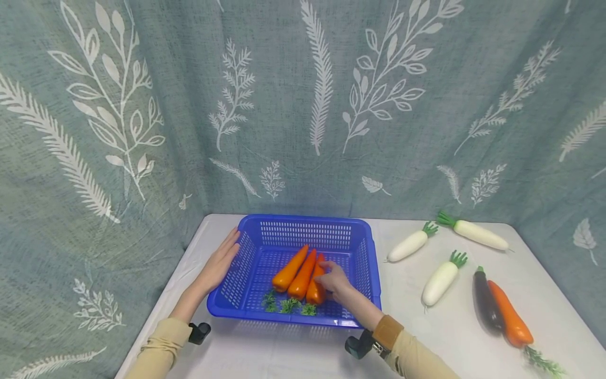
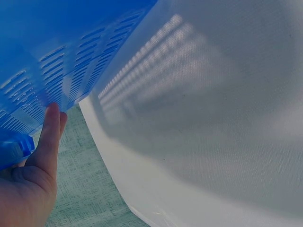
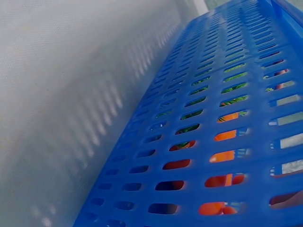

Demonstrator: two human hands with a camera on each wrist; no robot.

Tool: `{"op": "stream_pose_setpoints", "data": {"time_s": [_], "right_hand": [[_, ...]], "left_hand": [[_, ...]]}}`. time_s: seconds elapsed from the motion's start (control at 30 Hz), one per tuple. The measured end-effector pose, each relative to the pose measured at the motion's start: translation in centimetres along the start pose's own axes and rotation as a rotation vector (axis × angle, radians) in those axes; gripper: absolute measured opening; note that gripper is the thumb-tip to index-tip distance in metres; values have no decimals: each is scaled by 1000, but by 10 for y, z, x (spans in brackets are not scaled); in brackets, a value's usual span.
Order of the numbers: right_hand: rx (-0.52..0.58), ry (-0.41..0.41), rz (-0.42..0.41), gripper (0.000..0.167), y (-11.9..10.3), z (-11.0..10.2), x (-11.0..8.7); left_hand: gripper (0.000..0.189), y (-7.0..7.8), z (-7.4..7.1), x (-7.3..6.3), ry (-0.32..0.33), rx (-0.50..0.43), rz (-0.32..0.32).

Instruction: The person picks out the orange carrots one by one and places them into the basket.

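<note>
Inside the blue basket, right hand pinches the rightmost carrot, tip pointing away; left hand, straight-fingered, touches basket's left.

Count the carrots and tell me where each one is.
4: a left carrot, a middle carrot and a right carrot in the blue basket; a fourth carrot on the table beside the eggplant.

Blue rectangular plastic basket lies right of left hand; three orange tapered carrots in it, left of right hand; three white elongated radishes lie farther right.
</note>
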State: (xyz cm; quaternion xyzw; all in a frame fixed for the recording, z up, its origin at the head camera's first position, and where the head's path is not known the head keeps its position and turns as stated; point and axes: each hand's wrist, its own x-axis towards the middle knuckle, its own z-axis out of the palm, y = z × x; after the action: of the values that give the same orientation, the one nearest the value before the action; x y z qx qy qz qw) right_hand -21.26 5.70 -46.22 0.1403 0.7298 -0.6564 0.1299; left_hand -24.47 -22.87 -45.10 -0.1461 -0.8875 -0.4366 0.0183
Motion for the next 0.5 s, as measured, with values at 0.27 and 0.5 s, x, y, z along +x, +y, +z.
{"op": "stream_pose_setpoints", "data": {"time_s": [0.27, 0.5], "right_hand": [[3, 4, -21, 52, -1, -1, 1], [33, 10, -1, 57, -4, -4, 0]], "left_hand": [[53, -1, 0, 1, 4, 4, 2], [53, -1, 1, 1, 4, -7, -1]]}}
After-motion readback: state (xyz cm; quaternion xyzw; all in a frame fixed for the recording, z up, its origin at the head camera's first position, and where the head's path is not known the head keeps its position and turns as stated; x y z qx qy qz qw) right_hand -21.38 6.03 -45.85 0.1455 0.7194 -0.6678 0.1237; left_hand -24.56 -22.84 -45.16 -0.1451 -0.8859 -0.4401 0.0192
